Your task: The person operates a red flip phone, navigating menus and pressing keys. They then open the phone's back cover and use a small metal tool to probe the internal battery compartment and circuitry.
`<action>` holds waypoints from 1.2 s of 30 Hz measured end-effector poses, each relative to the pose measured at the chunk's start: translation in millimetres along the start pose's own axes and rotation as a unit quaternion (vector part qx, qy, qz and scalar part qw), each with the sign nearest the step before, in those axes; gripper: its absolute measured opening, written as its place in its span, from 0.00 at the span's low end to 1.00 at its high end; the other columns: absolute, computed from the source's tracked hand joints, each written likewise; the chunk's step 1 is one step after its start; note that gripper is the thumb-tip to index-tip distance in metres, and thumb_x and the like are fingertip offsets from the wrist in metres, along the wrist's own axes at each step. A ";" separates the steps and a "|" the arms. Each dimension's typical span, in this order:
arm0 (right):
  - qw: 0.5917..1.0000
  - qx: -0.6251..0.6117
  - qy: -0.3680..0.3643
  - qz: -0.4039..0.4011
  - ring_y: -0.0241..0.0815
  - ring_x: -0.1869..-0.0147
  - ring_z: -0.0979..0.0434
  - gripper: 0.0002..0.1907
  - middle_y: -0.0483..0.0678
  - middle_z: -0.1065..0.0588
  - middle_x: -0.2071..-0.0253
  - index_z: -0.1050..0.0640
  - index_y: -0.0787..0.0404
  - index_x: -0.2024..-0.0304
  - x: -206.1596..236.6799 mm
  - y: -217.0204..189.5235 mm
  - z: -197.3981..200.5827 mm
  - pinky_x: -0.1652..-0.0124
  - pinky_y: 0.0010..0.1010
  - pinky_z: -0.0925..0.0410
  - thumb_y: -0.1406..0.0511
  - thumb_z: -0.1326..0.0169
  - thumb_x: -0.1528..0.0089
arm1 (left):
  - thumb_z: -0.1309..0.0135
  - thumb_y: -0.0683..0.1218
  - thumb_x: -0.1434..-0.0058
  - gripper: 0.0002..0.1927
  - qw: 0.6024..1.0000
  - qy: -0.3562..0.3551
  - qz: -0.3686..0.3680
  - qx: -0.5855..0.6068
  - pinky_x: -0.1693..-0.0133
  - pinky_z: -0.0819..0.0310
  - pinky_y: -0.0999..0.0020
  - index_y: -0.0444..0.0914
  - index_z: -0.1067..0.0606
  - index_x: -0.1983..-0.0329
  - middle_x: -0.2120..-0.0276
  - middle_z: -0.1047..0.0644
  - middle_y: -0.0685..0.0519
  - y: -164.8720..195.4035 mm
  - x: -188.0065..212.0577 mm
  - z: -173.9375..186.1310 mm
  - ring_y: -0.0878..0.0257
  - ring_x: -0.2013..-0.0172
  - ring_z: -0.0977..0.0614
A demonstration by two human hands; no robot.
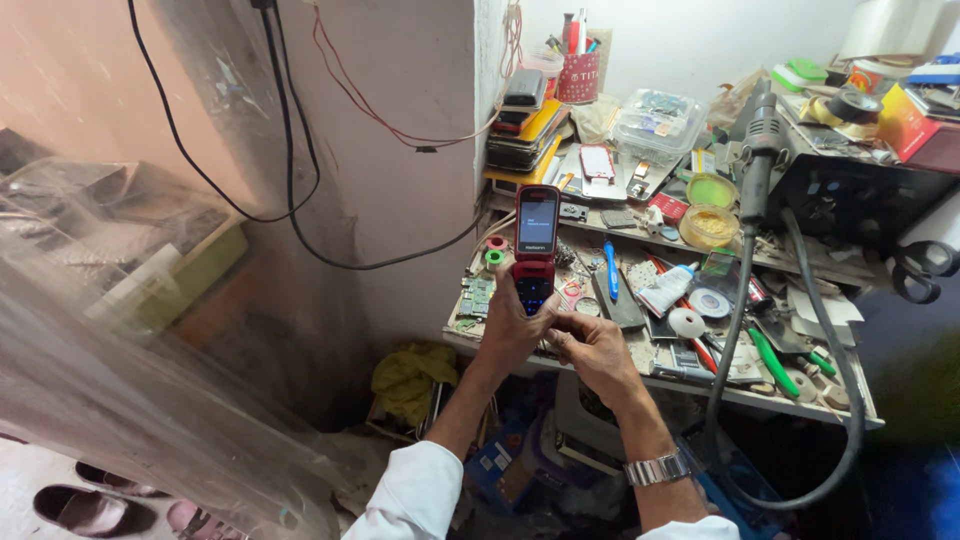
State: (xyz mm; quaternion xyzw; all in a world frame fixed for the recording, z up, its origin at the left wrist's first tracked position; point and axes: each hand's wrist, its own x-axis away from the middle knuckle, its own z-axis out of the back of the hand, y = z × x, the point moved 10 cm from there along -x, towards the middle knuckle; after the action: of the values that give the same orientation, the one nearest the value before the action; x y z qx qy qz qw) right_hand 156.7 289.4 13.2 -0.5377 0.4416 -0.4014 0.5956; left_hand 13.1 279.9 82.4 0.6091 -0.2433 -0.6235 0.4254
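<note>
Red flip phone [536, 245] stands opened upright above the front edge of a cluttered workbench [700, 385], its upper half showing a lit screen and its lower half a dark keypad with glowing keys. One such open phone is in hand; a stack of several more handsets [525, 125] leans against the white wall corner behind it, too overlapped to count exactly.

The left hand [510, 325] is wrapped around the phone's lower half, fingers curled behind it and thumb at the keypad's side, wrist bent upward from a white sleeve. The right hand [592, 350] sits just beside the phone's base, its fingers bunched with tips pinched together near the keypad; whether they hold some small part cannot be made out. A metal wristwatch [657, 468] circles the right wrist.

On the bench lie one blue toothbrush [611, 270], one roll of white tape [686, 323], one pair of green-handled pliers [780, 362], two small round tubs [710, 210] and one clear plastic box [658, 122]. One red pen cup [578, 75] stands at the back. A grey hot-air handpiece [760, 150] with its thick hose hangs at the right.
</note>
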 end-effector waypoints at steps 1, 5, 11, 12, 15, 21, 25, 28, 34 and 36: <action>1.000 0.000 -0.006 0.011 0.27 0.67 0.29 0.13 0.41 0.20 0.65 0.16 0.65 0.49 -0.4 -2.0 -0.9 0.69 0.21 0.34 0.70 0.43 0.35 | 0.37 0.45 0.38 0.32 1.000 0.005 -0.017 -0.004 0.58 0.23 0.59 0.36 0.41 0.38 0.58 0.23 0.45 2.9 -0.2 0.6 0.55 0.60 0.19; 1.000 0.021 -0.002 0.000 0.27 0.67 0.27 0.13 0.41 0.20 0.65 0.17 0.64 0.48 0.4 0.3 0.4 0.68 0.22 0.32 0.69 0.43 0.35 | 0.37 0.45 0.37 0.30 1.000 -0.012 -0.012 -0.020 0.58 0.23 0.59 0.36 0.40 0.39 0.56 0.25 0.43 -1.7 2.1 -0.6 0.53 0.58 0.19; 1.000 0.015 0.001 -0.009 0.27 0.66 0.26 0.14 0.41 0.19 0.63 0.18 0.64 0.48 2.2 -2.5 -1.4 0.68 0.22 0.31 0.69 0.43 0.35 | 0.36 0.46 0.38 0.33 0.999 0.005 -0.037 -0.036 0.56 0.24 0.57 0.36 0.41 0.37 0.54 0.25 0.42 2.6 2.9 1.2 0.51 0.57 0.19; 1.000 0.017 0.002 -0.009 0.27 0.65 0.26 0.14 0.41 0.18 0.62 0.18 0.64 0.48 2.3 -3.0 -1.1 0.68 0.21 0.31 0.69 0.44 0.35 | 0.36 0.46 0.38 0.33 0.999 0.003 -0.033 -0.033 0.56 0.24 0.57 0.36 0.42 0.37 0.54 0.25 0.42 2.0 2.6 0.9 0.51 0.57 0.19; 1.000 0.017 0.001 -0.006 0.27 0.66 0.27 0.14 0.41 0.19 0.63 0.18 0.64 0.48 2.4 -3.5 -1.6 0.68 0.21 0.31 0.69 0.43 0.35 | 0.37 0.46 0.38 0.34 0.999 0.001 -0.030 -0.025 0.56 0.23 0.57 0.36 0.42 0.36 0.54 0.25 0.42 1.9 3.2 1.4 0.51 0.57 0.19; 1.000 0.016 -0.005 0.005 0.26 0.66 0.27 0.13 0.41 0.20 0.64 0.17 0.64 0.48 3.0 -5.8 -2.2 0.67 0.21 0.32 0.69 0.43 0.35 | 0.37 0.47 0.38 0.33 1.000 -0.001 -0.014 -0.021 0.56 0.22 0.57 0.36 0.41 0.37 0.55 0.24 0.43 0.7 3.2 1.2 0.51 0.57 0.18; 1.000 0.017 -0.004 0.008 0.27 0.67 0.28 0.12 0.40 0.20 0.66 0.17 0.65 0.49 4.5 -8.8 -3.2 0.68 0.21 0.32 0.69 0.43 0.35 | 0.36 0.47 0.38 0.33 1.000 -0.004 -0.016 -0.022 0.56 0.23 0.57 0.36 0.41 0.37 0.54 0.24 0.42 2.4 3.3 1.6 0.51 0.57 0.18; 1.000 0.024 -0.001 0.006 0.26 0.67 0.29 0.12 0.39 0.20 0.66 0.17 0.64 0.50 5.3 -10.5 -3.4 0.69 0.21 0.33 0.69 0.43 0.36 | 0.36 0.47 0.38 0.33 0.999 -0.003 -0.026 -0.029 0.56 0.23 0.56 0.36 0.41 0.37 0.54 0.24 0.42 4.8 2.7 1.9 0.50 0.56 0.18; 1.000 0.004 -0.006 0.003 0.27 0.68 0.31 0.12 0.40 0.22 0.68 0.17 0.65 0.49 5.7 -11.7 -5.4 0.69 0.21 0.34 0.69 0.43 0.35 | 0.37 0.48 0.38 0.32 1.000 -0.005 -0.019 -0.025 0.56 0.23 0.56 0.36 0.41 0.38 0.54 0.24 0.41 4.7 2.8 2.5 0.49 0.56 0.18; 1.000 0.004 -0.004 -0.002 0.27 0.69 0.31 0.13 0.40 0.22 0.68 0.17 0.65 0.49 5.9 -11.0 -4.7 0.69 0.22 0.33 0.69 0.43 0.35 | 0.37 0.48 0.38 0.33 1.000 -0.007 -0.015 -0.022 0.56 0.23 0.56 0.36 0.41 0.38 0.54 0.24 0.42 4.1 2.6 2.1 0.50 0.56 0.18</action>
State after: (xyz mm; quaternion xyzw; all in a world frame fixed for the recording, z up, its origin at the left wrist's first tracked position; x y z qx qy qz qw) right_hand 153.9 281.3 23.5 -0.5379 0.4366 -0.4024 0.5985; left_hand 12.3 275.1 84.6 0.5990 -0.2232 -0.6391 0.4277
